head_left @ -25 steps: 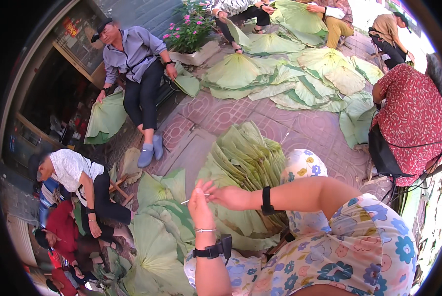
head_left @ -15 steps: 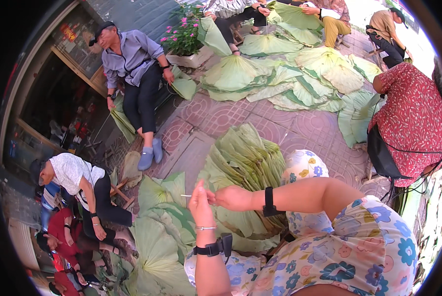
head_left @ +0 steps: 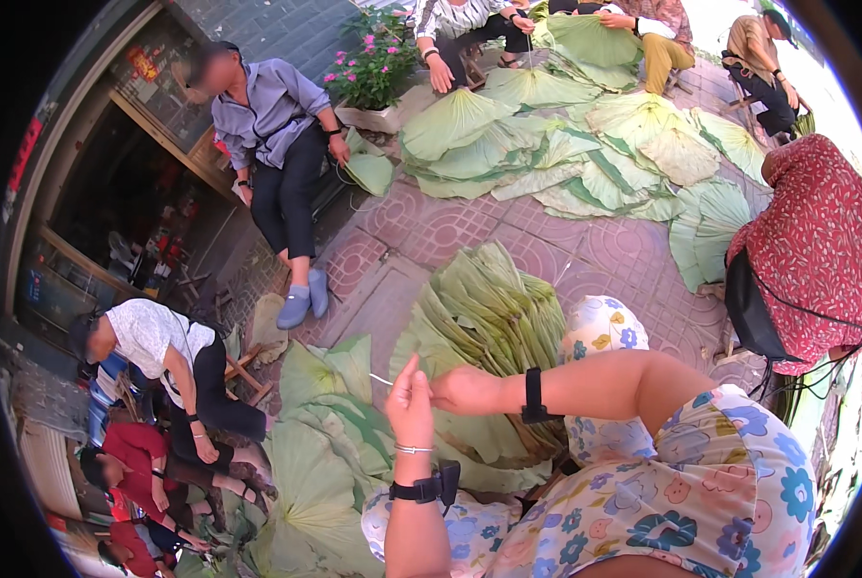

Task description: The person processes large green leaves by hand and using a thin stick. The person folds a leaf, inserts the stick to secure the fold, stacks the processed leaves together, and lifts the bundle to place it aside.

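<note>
My left hand point(head_left: 411, 403) is raised in front of me, its fingers pinched together. Out of them, to the left, sticks a short thin white strand point(head_left: 380, 379). Close against it on the right is my right hand point(head_left: 465, 389), its fingers curled shut; what they hold is hidden. Behind both hands stands a thick bundle of folded, large green leaves point(head_left: 494, 308), stems gathered toward my knees. To the left, broad flat leaves point(head_left: 301, 472) lie overlapping on the ground. Neither hand seems to touch the leaves.
Ahead, a wide heap of leaves point(head_left: 547, 159) covers the paving point(head_left: 373, 279). A seated person in a blue shirt point(head_left: 275, 111) holds a leaf point(head_left: 366, 171) at the left. A person in a red patterned top point(head_left: 807, 241) sits close on the right. Flowers point(head_left: 368, 63) grow in a planter.
My two hands have shifted slightly right and stay together; a little more of the white strand shows. The person in the blue shirt no longer shows the leaf by their knee.
</note>
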`<state>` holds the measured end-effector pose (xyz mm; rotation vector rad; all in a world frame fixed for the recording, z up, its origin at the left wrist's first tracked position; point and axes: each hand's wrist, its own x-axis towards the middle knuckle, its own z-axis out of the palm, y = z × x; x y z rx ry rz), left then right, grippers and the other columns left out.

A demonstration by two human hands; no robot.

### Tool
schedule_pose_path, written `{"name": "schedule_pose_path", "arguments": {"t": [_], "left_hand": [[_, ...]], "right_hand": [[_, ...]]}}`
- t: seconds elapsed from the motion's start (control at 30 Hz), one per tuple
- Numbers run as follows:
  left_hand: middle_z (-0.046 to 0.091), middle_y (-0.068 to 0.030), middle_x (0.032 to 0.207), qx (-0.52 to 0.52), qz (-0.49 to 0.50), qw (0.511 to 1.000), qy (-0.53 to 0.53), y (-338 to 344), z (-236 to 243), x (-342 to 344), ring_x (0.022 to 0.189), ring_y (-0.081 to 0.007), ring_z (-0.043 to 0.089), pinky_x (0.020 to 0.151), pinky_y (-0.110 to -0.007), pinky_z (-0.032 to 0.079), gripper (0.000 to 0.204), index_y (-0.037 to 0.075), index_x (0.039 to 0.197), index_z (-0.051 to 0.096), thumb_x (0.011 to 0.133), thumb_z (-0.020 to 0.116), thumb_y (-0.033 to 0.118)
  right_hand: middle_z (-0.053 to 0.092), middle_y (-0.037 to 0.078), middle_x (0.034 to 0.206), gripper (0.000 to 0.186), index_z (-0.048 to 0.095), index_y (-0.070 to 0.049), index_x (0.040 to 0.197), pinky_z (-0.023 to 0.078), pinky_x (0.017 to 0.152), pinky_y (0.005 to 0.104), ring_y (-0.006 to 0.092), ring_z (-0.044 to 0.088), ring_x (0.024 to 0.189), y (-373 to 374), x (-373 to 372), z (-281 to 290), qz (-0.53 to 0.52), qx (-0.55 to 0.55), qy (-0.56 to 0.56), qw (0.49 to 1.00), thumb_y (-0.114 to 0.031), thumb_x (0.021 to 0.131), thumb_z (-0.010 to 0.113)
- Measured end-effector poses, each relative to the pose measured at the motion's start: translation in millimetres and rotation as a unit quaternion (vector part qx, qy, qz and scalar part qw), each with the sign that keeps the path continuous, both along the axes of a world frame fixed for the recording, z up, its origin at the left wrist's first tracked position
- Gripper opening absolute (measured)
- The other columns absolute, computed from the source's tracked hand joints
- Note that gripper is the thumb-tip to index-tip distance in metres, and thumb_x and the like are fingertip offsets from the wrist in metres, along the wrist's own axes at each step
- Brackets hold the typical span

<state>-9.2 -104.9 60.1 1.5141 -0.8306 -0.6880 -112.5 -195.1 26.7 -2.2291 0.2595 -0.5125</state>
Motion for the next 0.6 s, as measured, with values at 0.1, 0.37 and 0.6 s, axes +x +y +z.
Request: {"name": "schedule_pose_path", "arguments": {"t": [0.1, 0.37, 0.6], "left_hand": [[0.049, 0.0063, 0.069, 0.013, 0.001, 1.0, -0.019, 1.8, 0.5, -1.1, 0.061, -0.0018, 0.042, 0.056, -0.017, 0.036, 0.035, 0.001, 0.125, 0.054, 0.094, 0.052, 0.016], [0.062, -0.0071, 0.111, 0.063, -0.001, 0.996, -0.067, 5.9, 0.1, -0.8, 0.093, -0.0073, 0.055, 0.083, -0.023, 0.044, 0.036, -0.001, 0.124, 0.055, 0.091, 0.055, 0.012], [0.063, -0.0087, 0.111, 0.061, -0.002, 0.995, -0.084, 9.6, -4.2, -0.4, 0.095, -0.0087, 0.056, 0.084, -0.024, 0.045, 0.035, -0.002, 0.122, 0.056, 0.089, 0.055, 0.011]], "right_hand": [[0.064, 0.015, 0.077, 0.019, 0.066, -0.006, 0.082, 0.048, 0.065, 0.0436, 0.0339, 0.061, 0.072, -0.4, -0.3, -0.4, 0.016, -0.043, 0.013, 0.999, -0.022, 0.083, 0.057], [0.064, 0.014, 0.076, 0.017, 0.066, -0.006, 0.082, 0.049, 0.062, 0.044, 0.0334, 0.062, 0.069, 1.3, 0.9, -4.2, 0.041, -0.081, 0.008, 0.996, -0.02, 0.081, 0.057], [0.064, 0.014, 0.07, 0.017, 0.065, -0.005, 0.075, 0.049, 0.058, 0.0436, 0.0334, 0.061, 0.063, 5.4, 3.6, -10.5, 0.048, -0.089, -0.018, 0.995, -0.02, 0.078, 0.058]]}}
